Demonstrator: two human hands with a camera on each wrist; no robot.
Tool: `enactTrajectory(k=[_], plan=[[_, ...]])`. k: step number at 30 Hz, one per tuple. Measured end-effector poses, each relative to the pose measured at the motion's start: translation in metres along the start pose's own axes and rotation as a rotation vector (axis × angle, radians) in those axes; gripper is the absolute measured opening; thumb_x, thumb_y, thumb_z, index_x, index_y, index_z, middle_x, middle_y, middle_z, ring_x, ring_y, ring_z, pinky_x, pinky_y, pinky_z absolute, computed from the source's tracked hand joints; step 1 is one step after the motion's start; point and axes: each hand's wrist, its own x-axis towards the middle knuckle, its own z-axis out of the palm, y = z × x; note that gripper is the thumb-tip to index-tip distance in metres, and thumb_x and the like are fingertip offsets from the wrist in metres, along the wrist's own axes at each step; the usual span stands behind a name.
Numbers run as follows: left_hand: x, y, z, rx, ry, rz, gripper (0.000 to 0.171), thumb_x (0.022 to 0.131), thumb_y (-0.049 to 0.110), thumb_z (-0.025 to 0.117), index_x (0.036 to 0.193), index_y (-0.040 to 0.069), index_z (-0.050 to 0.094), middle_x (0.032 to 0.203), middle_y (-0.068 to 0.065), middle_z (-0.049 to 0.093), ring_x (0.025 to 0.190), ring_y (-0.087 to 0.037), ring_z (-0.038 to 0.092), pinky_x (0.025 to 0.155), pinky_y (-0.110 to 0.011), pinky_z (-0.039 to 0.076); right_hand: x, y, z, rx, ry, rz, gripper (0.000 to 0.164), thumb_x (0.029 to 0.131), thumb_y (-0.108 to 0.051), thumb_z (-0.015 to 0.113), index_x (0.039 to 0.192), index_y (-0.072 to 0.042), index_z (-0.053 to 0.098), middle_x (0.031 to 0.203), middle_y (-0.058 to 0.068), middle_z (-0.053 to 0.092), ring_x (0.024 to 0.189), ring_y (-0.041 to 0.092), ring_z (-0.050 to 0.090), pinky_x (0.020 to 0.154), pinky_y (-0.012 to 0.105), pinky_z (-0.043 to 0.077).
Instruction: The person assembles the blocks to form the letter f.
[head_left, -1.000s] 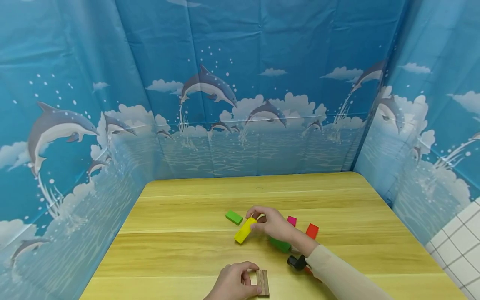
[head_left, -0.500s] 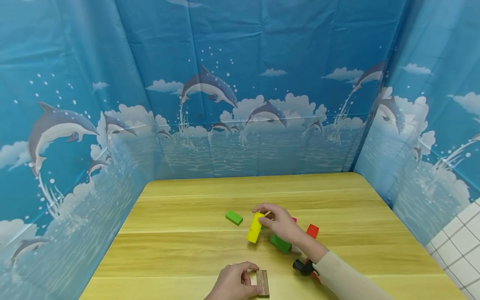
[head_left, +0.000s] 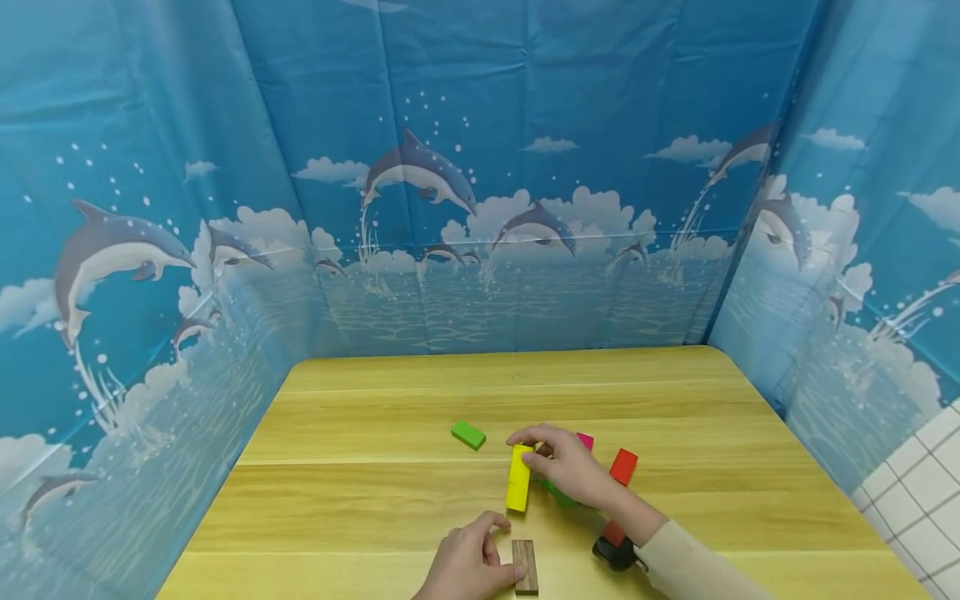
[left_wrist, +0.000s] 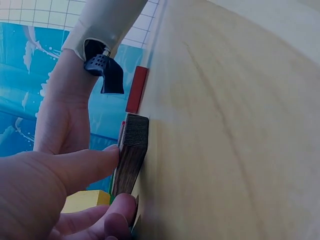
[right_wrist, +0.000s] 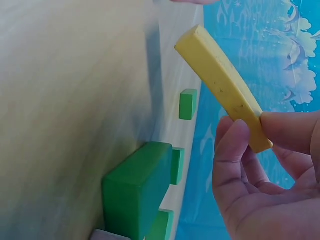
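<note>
In the head view, my right hand [head_left: 566, 467] pinches one end of a yellow block [head_left: 518, 478] between thumb and fingers. The block hangs tilted above the table, as the right wrist view also shows. Close to the front edge, my left hand [head_left: 468, 558] has its thumb on a dark brown wooden block [head_left: 526, 567]. Its index finger stands apart from the block's far end. The left wrist view shows the brown block [left_wrist: 132, 150] lying flat beside the thumb. A large green block [right_wrist: 135, 190] stands under my right hand, mostly hidden in the head view.
A light green block [head_left: 468, 435] lies farther back on the wooden table [head_left: 337, 467]. Red [head_left: 623, 466] and pink [head_left: 585, 441] blocks lie beyond the right forearm. A black wrist camera [head_left: 615, 553] sits at the right sleeve. A dolphin-print curtain [head_left: 480, 208] encloses the table.
My right hand has carried the yellow block rightward and then nearer to me, turning it more lengthwise. My left index finger has lifted off the brown block's end.
</note>
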Motion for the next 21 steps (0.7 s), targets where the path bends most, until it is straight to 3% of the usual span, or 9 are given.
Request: enactTrajectory(k=[8,12,21], plan=[[0.001,0.002,0.001,0.009,0.03,-0.032,0.053,0.077,0.034,0.088,0.119,0.013,0.064,0.065,0.011,0.055,0.053,-0.007,0.052,0.051,-0.024,0.042,-0.004,0.005,0.003,-0.046,-0.064,-0.012,0.028,0.102,-0.01,0.061,0.128,-0.018,0.068,0.124,0.001,0.063,0.084,0.025,0.063,0.067,0.032,0.055],[0.002,0.002,0.001,0.013,0.029,-0.067,0.048,0.077,0.035,0.088,0.113,0.016,0.062,0.065,0.01,0.056,0.053,-0.009,0.052,0.051,-0.025,0.041,-0.006,0.008,0.005,-0.042,-0.09,0.005,0.027,0.102,-0.01,0.06,0.127,-0.016,0.068,0.119,0.002,0.061,0.08,0.026,0.064,0.067,0.032,0.056],[0.002,0.002,0.002,-0.007,0.024,-0.067,0.048,0.077,0.032,0.088,0.113,0.016,0.061,0.065,0.01,0.056,0.052,-0.009,0.052,0.05,-0.024,0.041,-0.01,0.007,0.013,-0.03,-0.131,0.023,0.025,0.1,-0.012,0.064,0.125,-0.01,0.067,0.115,0.004,0.065,0.079,0.022,0.065,0.066,0.031,0.056]])
